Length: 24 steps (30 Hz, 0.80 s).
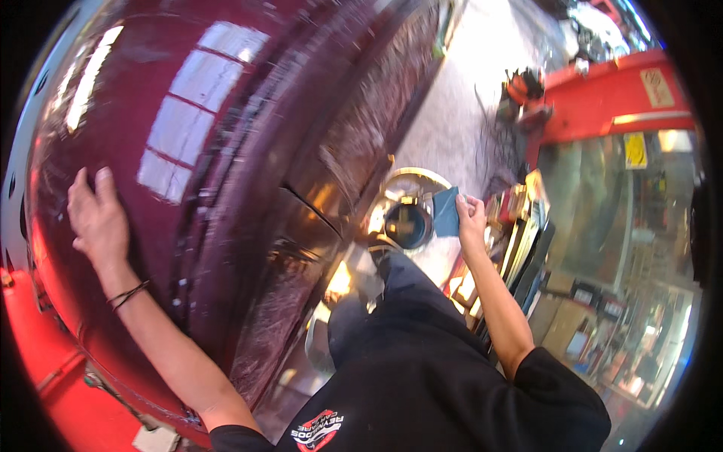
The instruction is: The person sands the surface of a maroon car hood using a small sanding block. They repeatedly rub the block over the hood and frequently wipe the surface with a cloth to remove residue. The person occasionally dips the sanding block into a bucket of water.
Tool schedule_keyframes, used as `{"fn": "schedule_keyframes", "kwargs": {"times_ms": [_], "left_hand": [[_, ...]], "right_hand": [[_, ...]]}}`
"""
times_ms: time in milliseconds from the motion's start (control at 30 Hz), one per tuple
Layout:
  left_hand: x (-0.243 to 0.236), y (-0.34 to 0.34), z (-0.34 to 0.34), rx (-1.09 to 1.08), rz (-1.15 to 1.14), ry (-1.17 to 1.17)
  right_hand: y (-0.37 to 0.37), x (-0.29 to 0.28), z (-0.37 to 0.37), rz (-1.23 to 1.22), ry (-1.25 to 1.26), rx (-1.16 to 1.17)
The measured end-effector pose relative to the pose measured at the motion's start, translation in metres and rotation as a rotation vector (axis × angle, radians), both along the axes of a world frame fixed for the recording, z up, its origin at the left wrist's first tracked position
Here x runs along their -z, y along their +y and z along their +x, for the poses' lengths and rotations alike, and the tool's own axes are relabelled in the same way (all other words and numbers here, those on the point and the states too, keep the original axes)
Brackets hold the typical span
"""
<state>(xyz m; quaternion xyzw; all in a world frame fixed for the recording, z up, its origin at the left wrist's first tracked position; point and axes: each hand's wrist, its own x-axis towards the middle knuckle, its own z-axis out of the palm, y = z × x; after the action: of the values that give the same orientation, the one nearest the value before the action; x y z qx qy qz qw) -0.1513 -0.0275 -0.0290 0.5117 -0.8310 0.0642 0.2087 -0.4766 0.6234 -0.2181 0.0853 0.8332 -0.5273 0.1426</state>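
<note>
A glossy maroon car body panel [151, 83] fills the left side, wet in places and reflecting bright window panes. My left hand [100, 215] lies on it with the fingers spread, holding nothing. To the right, away from the car, my right hand [471, 220] pinches a small blue-grey sheet of sandpaper [446, 212] between thumb and fingers. Just beside and below that sheet stands a round bucket [408, 224] with dark liquid in it. The sandpaper is apart from the car.
A pale concrete floor [452, 113] runs along the car. Past my right forearm are a stack of flat boards and papers [520, 226], cardboard boxes [561, 324] and a red-framed glass cabinet [602, 98]. An orange and black machine [521, 89] with cables stands farther off.
</note>
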Motion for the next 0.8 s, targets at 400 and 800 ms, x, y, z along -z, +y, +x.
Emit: {"fn": "schedule_keyframes", "kwargs": {"times_ms": [400,800], "left_hand": [[-0.02,0.046,0.011,-0.086,0.392,0.405],[0.055,0.096,-0.059,-0.204,0.277,0.232]], "right_hand": [[0.12,0.459,0.013,0.475,-0.282,0.047],[0.12,0.755,0.007,1.018,-0.098,-0.402]]}}
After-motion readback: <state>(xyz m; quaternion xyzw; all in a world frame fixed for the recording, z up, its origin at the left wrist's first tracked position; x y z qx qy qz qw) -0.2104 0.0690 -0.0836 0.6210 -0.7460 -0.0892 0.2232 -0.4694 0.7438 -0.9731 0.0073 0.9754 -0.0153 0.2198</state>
